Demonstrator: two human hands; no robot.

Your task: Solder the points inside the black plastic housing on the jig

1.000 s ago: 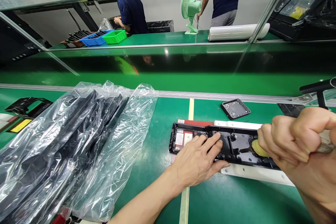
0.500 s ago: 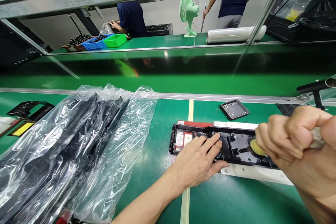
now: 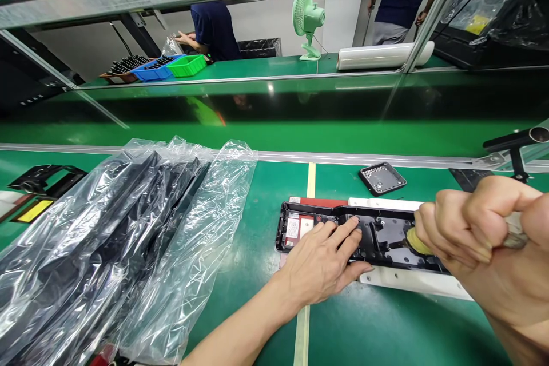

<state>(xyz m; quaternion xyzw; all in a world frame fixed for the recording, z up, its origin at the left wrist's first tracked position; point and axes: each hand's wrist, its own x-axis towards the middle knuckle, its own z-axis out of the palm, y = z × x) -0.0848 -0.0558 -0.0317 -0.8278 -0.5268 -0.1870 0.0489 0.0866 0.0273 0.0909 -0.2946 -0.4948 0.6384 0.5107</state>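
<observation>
A long black plastic housing [image 3: 394, 229] lies open side up in a red and white fixture [image 3: 412, 282]. My left hand [image 3: 319, 260] rests flat across its left part, fingers stretched out and pressing on it. My right hand [image 3: 476, 223] is wrapped round a screwdriver whose yellow nose [image 3: 417, 242] shows at the fist. Its dark shaft points left and down into the housing; most of the tool is hidden by the hand. Behind the housing sits a small black tray [image 3: 382, 178] of tiny silver screws.
Bagged black parts [image 3: 124, 240] cover the left of the green bench. A black frame part [image 3: 47, 180] lies at the far left. A metal bracket [image 3: 514, 146] juts in from the right. Beyond the conveyor [image 3: 278, 137] are a green fan [image 3: 306, 20], colored bins [image 3: 158, 67] and two people.
The right fist and screwdriver have shifted very slightly left. My left hand stays in place. Across the conveyor, the standing person has moved right.
</observation>
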